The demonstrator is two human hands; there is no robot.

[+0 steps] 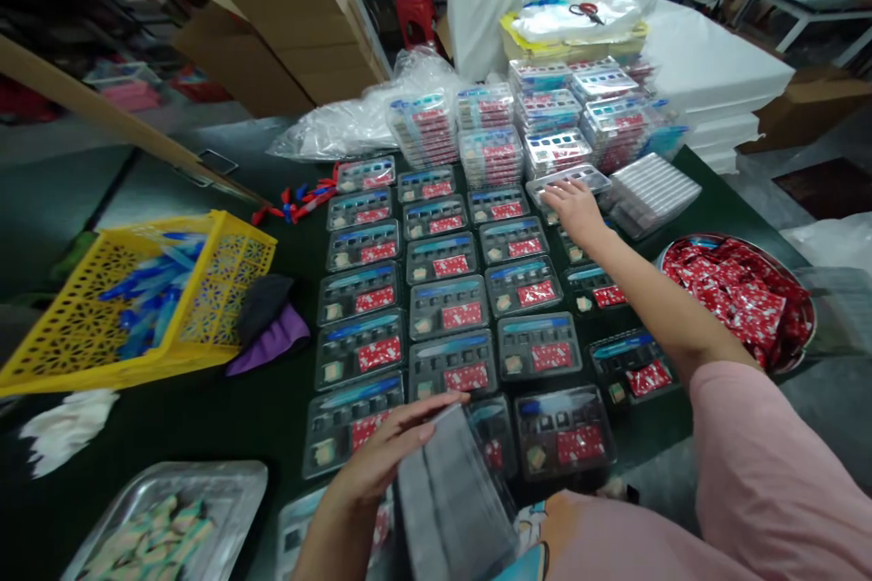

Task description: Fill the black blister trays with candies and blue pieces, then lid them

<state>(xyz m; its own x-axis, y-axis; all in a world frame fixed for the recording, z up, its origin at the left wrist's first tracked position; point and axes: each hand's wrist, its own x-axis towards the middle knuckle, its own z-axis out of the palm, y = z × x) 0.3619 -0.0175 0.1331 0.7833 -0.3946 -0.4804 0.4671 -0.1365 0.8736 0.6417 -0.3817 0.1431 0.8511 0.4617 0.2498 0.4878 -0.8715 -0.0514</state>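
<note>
My left hand (pixel 391 454) grips a stack of clear plastic lids (pixel 453 499) close to my body, thumb and fingers around its upper end. Farther away, my right hand (pixel 576 209) lies with fingers stretched out on a clear plastic case (pixel 589 176) at the far end of the right column. Rows of similar clear cases fill the dark table; a nearby one (pixel 563 431) holds a blue pen, small dark pieces, a pale piece and a red patterned packet. Beside my right hand sits another stack of clear lids (pixel 654 191).
Stacks of filled cases (pixel 490 154) stand at the back. On the left are a yellow basket (pixel 224 290) of blue pens and a metal tray (pixel 255 481) of small pieces. A round tin (pixel 810 327) of red packets stands right. Behind are cardboard boxes (pixel 292 18) and co-workers.
</note>
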